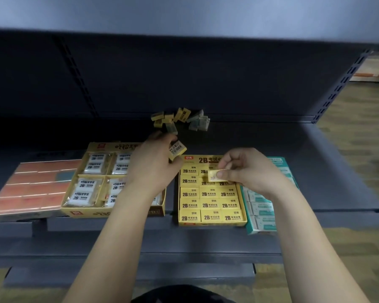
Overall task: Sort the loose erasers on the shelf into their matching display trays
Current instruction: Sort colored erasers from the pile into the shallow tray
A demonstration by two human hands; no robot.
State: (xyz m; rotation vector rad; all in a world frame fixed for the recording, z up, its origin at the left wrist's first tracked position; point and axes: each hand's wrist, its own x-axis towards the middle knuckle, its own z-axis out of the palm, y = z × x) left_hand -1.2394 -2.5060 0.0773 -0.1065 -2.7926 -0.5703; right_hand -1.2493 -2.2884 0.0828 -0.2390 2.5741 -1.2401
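A pile of loose erasers [181, 119], yellow and pale green, lies at the back of the dark shelf. My left hand [153, 165] holds a yellow eraser [177, 149], barcode side up, above the gap between two trays. My right hand [249, 169] pinches another yellow eraser [213, 174] over the top rows of the yellow 2B tray [210, 224], which holds rows of matching erasers. A wider yellow tray [79, 212] of wrapped white erasers sits to the left, partly hidden by my left forearm. My right wrist covers part of a green tray [260, 228] at the right.
An orange tray [29, 189] lies at the far left of the shelf [326, 171]. The shelf's front edge runs just below the trays, with a lower shelf beneath. A perforated upright [341, 86] marks the right end; wooden floor lies beyond.
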